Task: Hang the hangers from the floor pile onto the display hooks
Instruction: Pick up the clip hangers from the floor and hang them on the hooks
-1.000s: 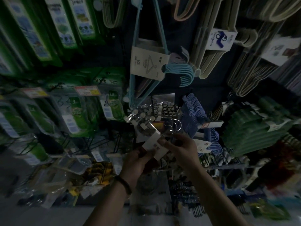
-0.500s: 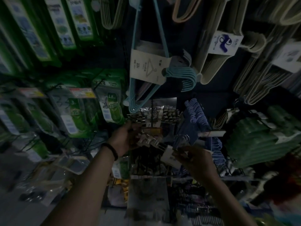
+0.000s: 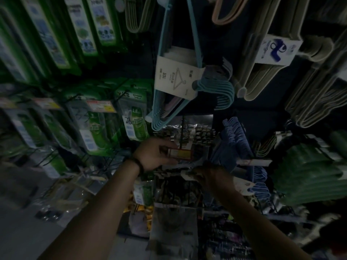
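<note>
Left hand gripping red-and-yellow price tag at the end of a display hook, right hand pinching white-carded hanger pack just below the tag, blue hangers hung beside, scene dim and blurred

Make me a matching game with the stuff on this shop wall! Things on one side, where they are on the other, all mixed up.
Things
1. light blue hangers
2. red and yellow price tag
3. green hangers
4. white card

Places
A. pinched by the right hand
B. far right of the display
C. gripped by the left hand
D. top middle, wrapped in a paper band

Pairs: 1-D, 2-C, 3-B, 4-A
</note>
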`<move>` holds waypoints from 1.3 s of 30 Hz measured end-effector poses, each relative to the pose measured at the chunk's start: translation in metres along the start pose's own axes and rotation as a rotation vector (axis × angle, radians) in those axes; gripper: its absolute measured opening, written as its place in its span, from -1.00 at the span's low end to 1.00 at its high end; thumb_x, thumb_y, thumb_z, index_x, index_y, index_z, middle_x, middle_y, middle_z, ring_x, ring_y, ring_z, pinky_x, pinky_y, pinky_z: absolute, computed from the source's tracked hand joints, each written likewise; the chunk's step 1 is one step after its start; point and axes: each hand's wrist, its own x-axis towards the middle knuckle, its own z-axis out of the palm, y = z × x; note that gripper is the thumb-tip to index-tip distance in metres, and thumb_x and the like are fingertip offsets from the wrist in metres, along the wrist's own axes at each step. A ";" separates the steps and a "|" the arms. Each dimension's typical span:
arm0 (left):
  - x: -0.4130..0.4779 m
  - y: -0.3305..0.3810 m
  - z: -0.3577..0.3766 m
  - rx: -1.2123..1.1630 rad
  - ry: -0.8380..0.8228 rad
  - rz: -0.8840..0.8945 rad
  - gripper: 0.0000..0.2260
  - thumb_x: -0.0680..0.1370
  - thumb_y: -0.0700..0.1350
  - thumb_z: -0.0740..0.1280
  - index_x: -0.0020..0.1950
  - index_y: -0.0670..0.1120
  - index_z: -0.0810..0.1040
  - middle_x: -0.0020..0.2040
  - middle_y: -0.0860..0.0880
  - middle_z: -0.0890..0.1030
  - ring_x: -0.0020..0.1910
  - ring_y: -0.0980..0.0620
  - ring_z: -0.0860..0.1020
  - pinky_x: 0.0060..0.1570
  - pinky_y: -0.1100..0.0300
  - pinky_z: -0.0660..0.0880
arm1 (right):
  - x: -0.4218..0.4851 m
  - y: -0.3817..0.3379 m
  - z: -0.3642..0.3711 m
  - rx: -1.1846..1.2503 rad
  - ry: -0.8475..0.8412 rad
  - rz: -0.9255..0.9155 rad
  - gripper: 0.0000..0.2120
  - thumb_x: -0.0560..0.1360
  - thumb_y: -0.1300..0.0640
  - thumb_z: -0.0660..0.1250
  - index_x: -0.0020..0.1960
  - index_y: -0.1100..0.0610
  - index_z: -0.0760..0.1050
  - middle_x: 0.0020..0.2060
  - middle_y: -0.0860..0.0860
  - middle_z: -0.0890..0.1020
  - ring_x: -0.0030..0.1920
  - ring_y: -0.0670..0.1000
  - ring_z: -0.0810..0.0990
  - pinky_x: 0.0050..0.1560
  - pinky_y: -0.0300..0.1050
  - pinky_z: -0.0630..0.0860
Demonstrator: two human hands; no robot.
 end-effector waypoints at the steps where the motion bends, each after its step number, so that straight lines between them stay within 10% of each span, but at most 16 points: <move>1: 0.000 0.001 -0.005 0.031 -0.023 0.001 -0.56 0.40 -0.01 0.67 0.26 0.10 0.72 0.06 0.30 0.63 -0.04 0.44 0.57 -0.02 0.56 0.47 | 0.007 0.002 0.002 -0.022 0.026 -0.021 -0.84 0.54 -0.07 0.49 0.12 -0.19 0.71 -0.05 -0.07 0.72 -0.21 0.05 0.72 -0.28 -0.09 0.62; 5: 0.003 0.003 -0.014 0.108 -0.021 0.030 -0.66 0.53 0.22 0.45 0.22 0.10 0.75 0.12 0.15 0.74 0.02 0.24 0.65 0.17 0.14 0.62 | 0.025 0.012 0.012 -0.107 0.109 -0.136 -0.78 0.63 -0.13 0.31 0.20 -0.13 0.64 0.08 -0.03 0.74 -0.07 0.10 0.74 -0.17 0.00 0.67; 13: 0.019 0.003 -0.009 0.257 0.177 0.129 -0.86 0.65 0.10 0.40 0.04 0.11 0.73 -0.04 0.12 0.74 -0.06 0.11 0.66 0.02 0.00 0.64 | 0.058 0.013 0.013 -0.191 0.137 -0.200 -0.71 0.71 -0.13 0.18 0.39 -0.16 0.50 0.14 0.09 0.70 0.05 0.20 0.71 -0.06 0.09 0.67; 19: 0.017 0.000 -0.012 0.223 0.196 0.123 -0.86 0.64 0.13 0.41 0.02 0.14 0.73 -0.06 0.11 0.74 -0.06 0.07 0.68 0.01 -0.05 0.64 | 0.087 0.006 0.009 -0.010 0.054 -0.059 -0.73 0.60 0.16 0.47 0.25 0.24 0.67 0.18 0.10 0.67 0.06 0.22 0.69 0.02 -0.10 0.66; 25: 0.010 0.002 -0.013 0.166 0.178 0.115 -0.88 0.61 0.11 0.45 0.04 0.13 0.76 -0.01 0.14 0.75 0.00 0.12 0.67 0.11 -0.03 0.63 | 0.106 0.012 0.002 -0.010 0.064 -0.065 -0.75 0.20 0.36 0.68 -0.20 0.18 0.71 -0.20 0.19 0.71 -0.35 0.25 0.69 -0.37 0.07 0.62; 34: -0.023 -0.007 0.006 0.093 0.221 0.143 -0.86 0.57 0.03 0.52 0.10 0.08 0.73 0.02 0.26 0.66 0.02 0.35 0.58 0.10 0.29 0.58 | 0.089 0.007 0.036 -0.078 0.172 0.191 -0.55 0.40 0.02 0.52 0.28 0.03 0.62 0.34 0.25 0.50 0.39 0.40 0.40 0.37 0.38 0.37; 39: -0.093 -0.059 0.038 0.014 0.159 -0.111 -0.86 0.60 0.04 0.49 0.14 0.15 0.65 0.02 0.28 0.59 -0.07 0.32 0.57 -0.02 0.43 0.50 | 0.020 -0.027 0.062 0.015 0.332 0.201 -0.46 0.56 -0.02 0.41 0.44 0.17 0.36 0.37 0.36 0.45 0.37 0.42 0.41 0.30 0.27 0.31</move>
